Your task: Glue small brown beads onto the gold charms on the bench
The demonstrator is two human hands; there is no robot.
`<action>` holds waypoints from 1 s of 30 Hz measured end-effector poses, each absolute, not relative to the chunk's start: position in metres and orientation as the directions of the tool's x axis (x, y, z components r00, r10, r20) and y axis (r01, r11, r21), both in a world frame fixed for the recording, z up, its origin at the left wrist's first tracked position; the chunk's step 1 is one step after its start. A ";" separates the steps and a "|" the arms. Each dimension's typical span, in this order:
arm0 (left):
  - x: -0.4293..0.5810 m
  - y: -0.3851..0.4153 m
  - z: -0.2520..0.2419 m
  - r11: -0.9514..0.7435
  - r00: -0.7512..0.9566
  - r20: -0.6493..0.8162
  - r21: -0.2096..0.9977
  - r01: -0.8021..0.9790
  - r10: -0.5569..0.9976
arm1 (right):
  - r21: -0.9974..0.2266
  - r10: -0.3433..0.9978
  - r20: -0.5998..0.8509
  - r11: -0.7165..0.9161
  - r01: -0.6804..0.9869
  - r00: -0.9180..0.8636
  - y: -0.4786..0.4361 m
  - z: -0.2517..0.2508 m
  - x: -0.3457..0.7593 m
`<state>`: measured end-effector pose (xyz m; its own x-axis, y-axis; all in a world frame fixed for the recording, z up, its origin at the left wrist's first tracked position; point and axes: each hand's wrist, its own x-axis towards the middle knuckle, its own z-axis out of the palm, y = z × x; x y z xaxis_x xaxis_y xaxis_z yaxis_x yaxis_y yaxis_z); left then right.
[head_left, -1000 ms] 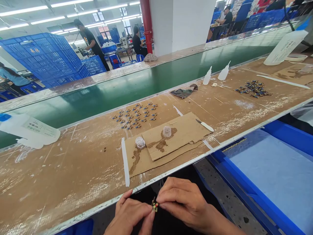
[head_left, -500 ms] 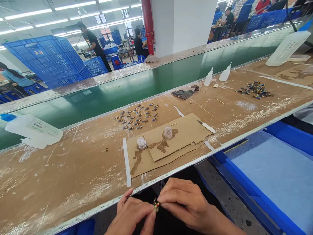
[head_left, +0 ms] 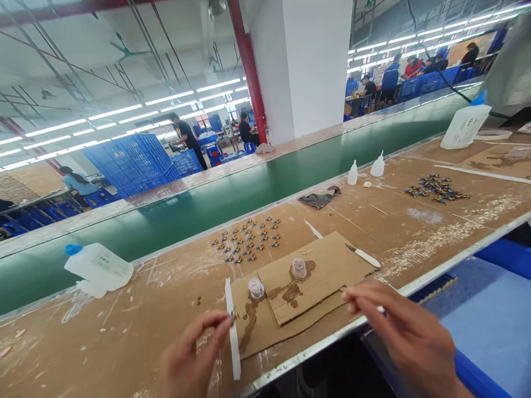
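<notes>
My left hand (head_left: 199,348) is raised over the table's front edge, thumb and forefinger pinched on a small gold-coloured piece (head_left: 236,316), mostly hidden by the fingertips. To the right, my right hand (head_left: 402,326) is blurred, its thumb and forefinger together above the cardboard's lower right side; whether anything is between them I cannot make out. Between and beyond the hands lies a layered cardboard sheet (head_left: 327,262) with wet brown stains. On it stand two small clear cups (head_left: 256,288) (head_left: 298,268) and a white-handled knife (head_left: 365,255). Behind it, small blue-and-gold pieces (head_left: 249,241) are spread in rows.
A large white bottle (head_left: 103,266) lies tilted at the left. Two small squeeze bottles (head_left: 352,174) (head_left: 377,166), a camouflage cloth (head_left: 319,198) and a heap of small pieces (head_left: 437,188) are farther right. A green conveyor belt (head_left: 290,171) runs behind; a blue bin (head_left: 489,309) sits below right.
My hands were together at the table's edge on one small piece. They have parted: the left moved up over the table with it, the right moved right. The view has tilted up.
</notes>
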<state>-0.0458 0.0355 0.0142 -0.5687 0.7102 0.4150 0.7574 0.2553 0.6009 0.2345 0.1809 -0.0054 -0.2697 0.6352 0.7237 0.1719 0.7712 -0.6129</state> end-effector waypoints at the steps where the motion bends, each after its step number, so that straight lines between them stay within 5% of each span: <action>1: -0.058 0.047 0.024 0.294 -0.624 0.292 0.689 0.663 0.725 | -0.674 0.711 0.675 0.703 0.227 -0.196 0.194 -0.010 0.237; 3: -0.084 0.072 0.038 0.315 -0.680 0.133 0.812 0.492 0.721 | -0.760 0.802 0.584 0.594 0.263 -0.124 0.220 -0.020 0.238; 11: -0.169 0.147 0.024 0.418 -0.677 0.029 0.767 0.487 0.735 | -0.883 0.956 0.288 0.287 0.371 -0.052 0.272 -0.058 0.232; 19: -0.186 0.160 0.012 0.497 -0.657 -0.077 0.722 0.483 0.750 | -0.851 0.935 0.347 0.348 0.394 -0.079 0.277 -0.071 0.234; 25: -0.178 0.146 0.040 0.389 -0.670 0.100 0.748 0.538 0.735 | -0.825 0.902 0.424 0.420 0.378 -0.077 0.273 -0.063 0.230; 30: -0.150 0.115 0.069 0.339 -0.746 0.356 0.724 0.602 0.563 | -0.829 0.883 0.463 0.461 0.318 -0.074 0.265 -0.050 0.226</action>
<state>-0.1501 0.1146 0.0686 -0.7455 0.5632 0.3563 0.6015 0.3385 0.7236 0.2259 0.2648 -0.0504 -0.0742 0.8833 0.4629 0.3179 0.4609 -0.8286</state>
